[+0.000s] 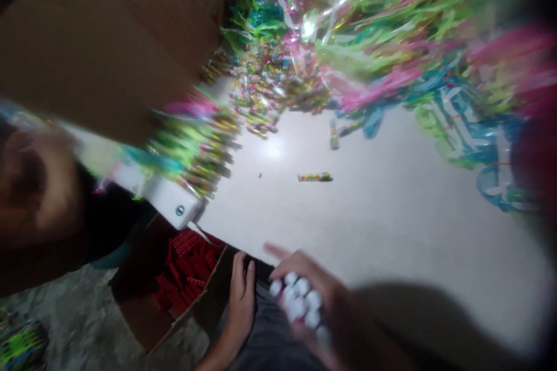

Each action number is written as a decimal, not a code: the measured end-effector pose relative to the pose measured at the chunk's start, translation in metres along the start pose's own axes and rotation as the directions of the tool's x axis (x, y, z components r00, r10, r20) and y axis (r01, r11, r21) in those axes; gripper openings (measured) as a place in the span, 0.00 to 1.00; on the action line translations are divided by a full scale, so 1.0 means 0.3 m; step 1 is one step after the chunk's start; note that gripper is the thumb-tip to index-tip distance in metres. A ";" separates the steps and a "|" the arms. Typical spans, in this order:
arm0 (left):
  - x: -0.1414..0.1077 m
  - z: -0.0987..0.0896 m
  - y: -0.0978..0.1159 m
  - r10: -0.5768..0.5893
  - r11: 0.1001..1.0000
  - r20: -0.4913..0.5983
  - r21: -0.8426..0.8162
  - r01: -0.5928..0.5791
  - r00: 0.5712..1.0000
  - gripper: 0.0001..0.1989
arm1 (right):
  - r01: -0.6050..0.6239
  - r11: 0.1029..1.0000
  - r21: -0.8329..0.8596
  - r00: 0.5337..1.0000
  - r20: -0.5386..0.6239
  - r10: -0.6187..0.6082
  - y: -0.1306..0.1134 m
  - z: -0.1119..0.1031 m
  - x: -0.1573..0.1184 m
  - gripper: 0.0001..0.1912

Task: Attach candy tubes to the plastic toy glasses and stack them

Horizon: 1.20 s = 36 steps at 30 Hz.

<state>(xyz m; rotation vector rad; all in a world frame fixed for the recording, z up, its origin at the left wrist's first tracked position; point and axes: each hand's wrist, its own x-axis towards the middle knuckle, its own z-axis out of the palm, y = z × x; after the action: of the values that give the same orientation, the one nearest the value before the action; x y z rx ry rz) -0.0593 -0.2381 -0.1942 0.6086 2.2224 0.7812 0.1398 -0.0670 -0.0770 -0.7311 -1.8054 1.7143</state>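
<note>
My right hand (pixel 304 301) is closed around several white round balls (pixel 300 298), perhaps wrapped sweets, just over the near edge of a white table (pixel 369 214). One finger points out past them. My left hand (pixel 241 301) rests beside it at the table edge, fingers loose, with nothing visible in it. A single wrapped candy stick (pixel 314 177) lies alone on the tabletop, well beyond both hands. Much farther on is a heap of similar sticks (pixel 261 90), partly blurred.
Shiny pink, green and blue cellophane strips (pixel 391 52) mass along the far side. A cardboard box of red pieces (pixel 183 266) stands left of my hands. A brown cardboard sheet (pixel 96 40) overhangs the upper left. A blurred person's arm (pixel 39 185) shows at the left, above a concrete floor (pixel 73 319).
</note>
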 end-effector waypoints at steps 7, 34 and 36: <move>-0.029 -0.037 0.062 0.135 0.989 0.050 0.053 -0.137 0.990 0.26 | -0.246 0.944 -0.220 0.923 -0.350 0.159 0.030 -0.062 0.030 0.28; 0.011 -0.190 -0.119 0.846 0.362 0.337 0.208 -0.909 0.414 0.18 | -0.008 0.992 -0.125 0.994 -0.105 -0.006 0.026 -0.013 0.394 0.29; 0.034 -0.210 -0.159 0.843 0.362 0.323 0.251 -0.898 0.430 0.18 | -0.016 0.999 -0.035 0.995 0.099 0.020 -0.014 0.010 0.348 0.25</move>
<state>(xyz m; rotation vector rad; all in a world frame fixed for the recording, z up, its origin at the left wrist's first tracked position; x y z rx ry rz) -0.1215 -0.2878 -0.1948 2.1268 1.7795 0.7106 0.0638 0.0047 -0.0712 -0.6891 -1.9050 1.7638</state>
